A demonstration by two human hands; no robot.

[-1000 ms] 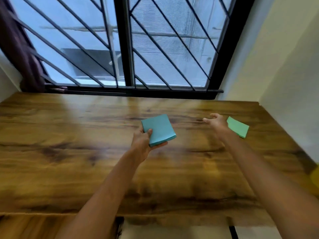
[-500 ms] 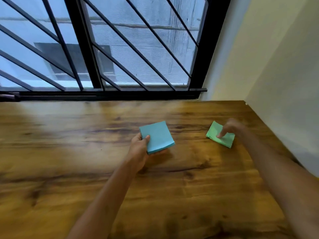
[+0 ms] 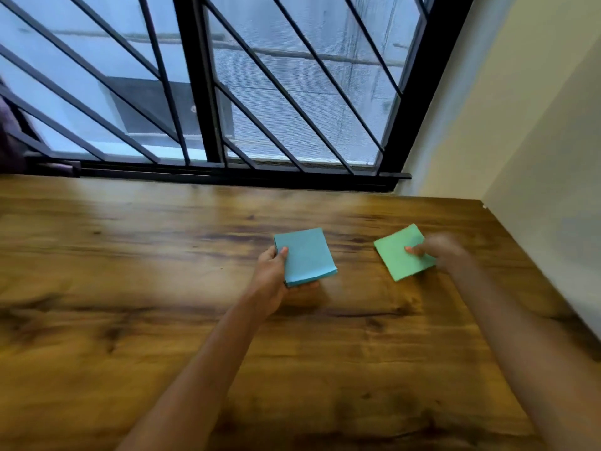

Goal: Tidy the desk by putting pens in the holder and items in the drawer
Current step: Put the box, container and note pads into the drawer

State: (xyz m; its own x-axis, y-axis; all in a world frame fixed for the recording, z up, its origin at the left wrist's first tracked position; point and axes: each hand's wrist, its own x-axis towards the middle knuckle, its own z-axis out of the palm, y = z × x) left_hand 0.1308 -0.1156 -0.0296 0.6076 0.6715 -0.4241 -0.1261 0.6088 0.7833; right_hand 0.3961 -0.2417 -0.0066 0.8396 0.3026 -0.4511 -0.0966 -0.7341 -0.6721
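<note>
Domestic room, desk corner by a barred window.
Wood-grain tabletop [image 3: 162,320] set against a black-framed window [image 3: 201,92] with a diagonal metal grille [image 3: 292,102]; grey concrete wall outside. Cream-painted wall [image 3: 520,109] closes the right side, forming a corner. Dark cloth, possibly a curtain [image 3: 8,135], at far left edge. Stationery present: one blue sticky-note pad [image 3: 307,255], one green sticky-note pad [image 3: 398,255].

Both forearms are bare, with no sleeves visible.
</note>
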